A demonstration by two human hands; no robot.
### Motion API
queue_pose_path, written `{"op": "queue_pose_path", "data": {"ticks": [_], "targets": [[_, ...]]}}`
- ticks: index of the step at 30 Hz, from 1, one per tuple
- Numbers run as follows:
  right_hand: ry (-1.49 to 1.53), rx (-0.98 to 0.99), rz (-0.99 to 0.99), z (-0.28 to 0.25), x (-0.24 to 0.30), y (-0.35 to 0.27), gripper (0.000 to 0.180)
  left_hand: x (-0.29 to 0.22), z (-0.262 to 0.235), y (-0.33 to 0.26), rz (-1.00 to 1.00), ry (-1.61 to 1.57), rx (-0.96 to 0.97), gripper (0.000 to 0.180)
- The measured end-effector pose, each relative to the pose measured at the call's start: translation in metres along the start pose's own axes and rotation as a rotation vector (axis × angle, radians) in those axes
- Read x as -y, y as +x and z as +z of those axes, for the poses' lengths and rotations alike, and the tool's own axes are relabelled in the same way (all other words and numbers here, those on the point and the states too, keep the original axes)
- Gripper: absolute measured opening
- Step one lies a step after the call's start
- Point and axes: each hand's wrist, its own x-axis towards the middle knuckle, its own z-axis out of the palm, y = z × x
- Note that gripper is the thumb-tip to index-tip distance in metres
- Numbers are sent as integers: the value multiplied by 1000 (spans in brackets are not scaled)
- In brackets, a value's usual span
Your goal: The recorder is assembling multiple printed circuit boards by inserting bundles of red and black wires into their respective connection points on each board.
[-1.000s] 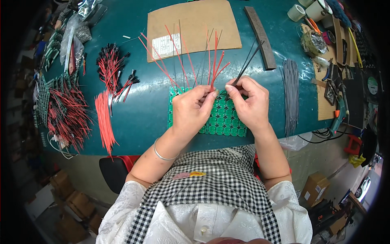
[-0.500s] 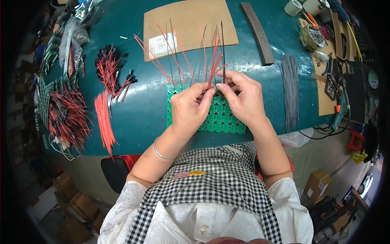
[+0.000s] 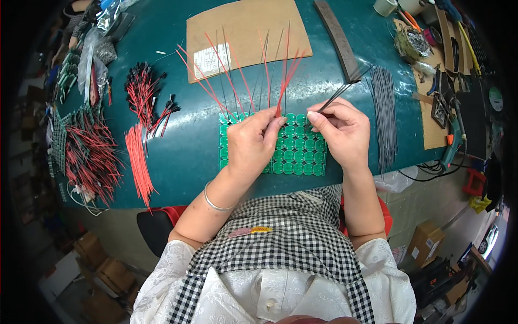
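A green panel of small round circuit boards point(image 3: 300, 155) lies at the near edge of the teal table. Red and black wires point(image 3: 244, 81) stand up from its top row and fan away from me. My left hand point(image 3: 251, 143) rests on the panel and pinches a bunch of red wires point(image 3: 286, 81) at their base. My right hand point(image 3: 341, 128) sits over the panel's right part and holds a thin bundle of black wires point(image 3: 345, 89) that points up and to the right.
A row of loose grey-black wires point(image 3: 384, 110) lies right of my right hand. Red wires point(image 3: 137, 162) and wired assemblies point(image 3: 89, 156) are piled at left. A cardboard sheet point(image 3: 245, 32) and a dark bar point(image 3: 337, 38) lie beyond. Tools clutter the right edge point(image 3: 448, 108).
My right hand moved in to the left hand at the standing wires, then drew back to the right. Its black wire bundle now points up-right again.
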Motion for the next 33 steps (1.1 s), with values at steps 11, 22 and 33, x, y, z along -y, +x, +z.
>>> {"op": "queue_pose_path", "data": {"ticks": [11, 22, 33], "targets": [[-93, -77, 44, 2, -8, -1, 11, -16, -6, 2, -122, -164, 39, 12], [-132, -65, 12, 2, -4, 1, 9, -13, 6, 5, -204, -227, 40, 10], [-163, -31, -29, 3, -1, 1, 8, -10, 10, 3, -133, -183, 22, 8]]}}
